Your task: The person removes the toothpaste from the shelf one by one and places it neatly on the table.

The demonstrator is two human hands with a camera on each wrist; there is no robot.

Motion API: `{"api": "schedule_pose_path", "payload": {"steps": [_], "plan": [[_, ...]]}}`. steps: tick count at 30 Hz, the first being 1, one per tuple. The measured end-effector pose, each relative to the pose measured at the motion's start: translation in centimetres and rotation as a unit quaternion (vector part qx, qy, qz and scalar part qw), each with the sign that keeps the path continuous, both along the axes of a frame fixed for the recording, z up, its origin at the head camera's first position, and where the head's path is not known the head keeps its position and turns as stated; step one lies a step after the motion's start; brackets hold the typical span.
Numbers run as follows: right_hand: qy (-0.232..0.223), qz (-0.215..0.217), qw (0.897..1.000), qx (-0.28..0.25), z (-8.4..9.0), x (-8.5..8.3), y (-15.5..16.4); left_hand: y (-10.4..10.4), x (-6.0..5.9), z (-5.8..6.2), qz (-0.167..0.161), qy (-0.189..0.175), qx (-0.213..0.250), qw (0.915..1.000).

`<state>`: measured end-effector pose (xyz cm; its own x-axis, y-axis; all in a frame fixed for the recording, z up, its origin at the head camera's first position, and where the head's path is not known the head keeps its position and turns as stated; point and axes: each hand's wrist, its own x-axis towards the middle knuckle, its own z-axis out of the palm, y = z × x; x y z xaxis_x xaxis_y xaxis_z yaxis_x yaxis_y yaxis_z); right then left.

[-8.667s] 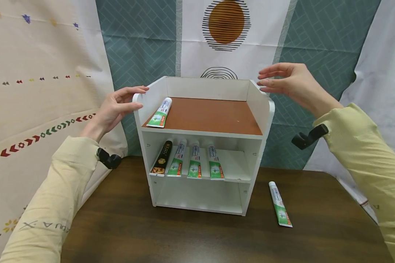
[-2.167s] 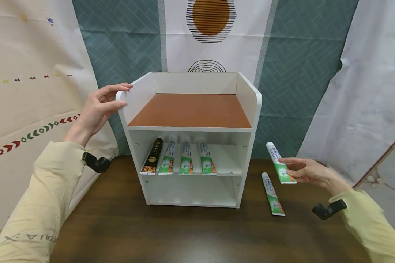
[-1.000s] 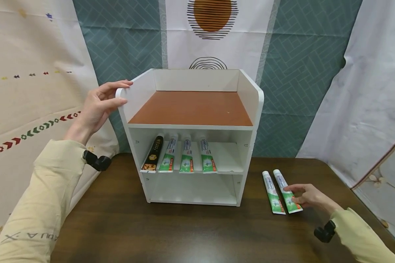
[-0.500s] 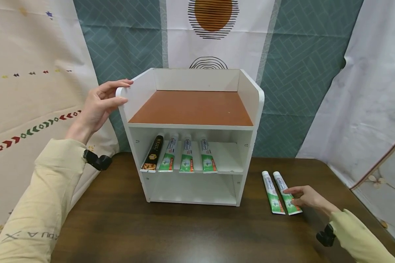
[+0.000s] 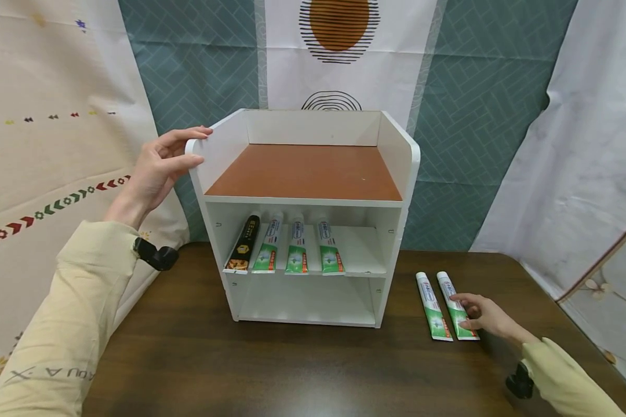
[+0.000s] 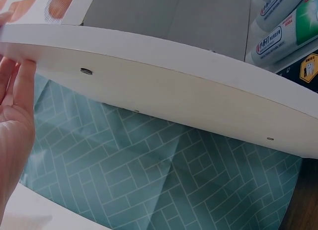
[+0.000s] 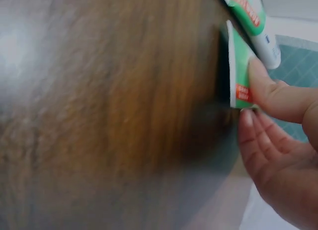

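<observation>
A white shelf unit (image 5: pixel 408 174) with a brown top board stands on a dark wooden table (image 5: pixel 292 370). My left hand (image 5: pixel 195 147) grips the top front corner of its left side panel (image 6: pixel 174 91), fingers over the edge. On the middle shelf lie a black tube (image 5: pixel 242 244) and three green-and-white toothpaste tubes (image 5: pixel 295 249). Two more toothpaste tubes lie side by side on the table right of the unit. My right hand (image 5: pixel 466 310) holds the right tube (image 5: pixel 447 288) near its crimped end, thumb on top (image 7: pixel 268 91). The left tube (image 5: pixel 432 304) lies free beside it.
Patterned curtains hang close behind and on both sides of the table. The brown top board (image 5: pixel 302 171) and the bottom shelf (image 5: pixel 305 301) hold nothing. The table's right edge (image 5: pixel 568 307) runs just beyond my right hand.
The tube that lay on the top board now lies on the table beside the other one, laid there by my right hand. In the last second that hand only shifted slightly. My left hand stayed put.
</observation>
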<state>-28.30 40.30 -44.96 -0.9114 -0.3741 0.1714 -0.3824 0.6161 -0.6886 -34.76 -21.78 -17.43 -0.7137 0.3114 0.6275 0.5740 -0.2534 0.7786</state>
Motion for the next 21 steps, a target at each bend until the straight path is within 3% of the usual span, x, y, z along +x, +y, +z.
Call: {"api": "schedule_pose_path", "payload": {"steps": [4,11,21], "plan": [[-0.004,-0.012,1.0,-0.003,-0.35,-0.02,0.45,0.01,-0.1,-0.03,-0.005,-0.002,0.005,1.0],[-0.016,-0.003,0.999,-0.031,-0.51,-0.03,0.51,-0.09,-0.26,-0.03,-0.003,0.0,0.005,1.0],[-0.015,0.016,0.999,-0.025,-0.55,-0.26,0.42,-0.05,-0.21,-0.08,0.0,-0.001,0.006,1.0]]}}
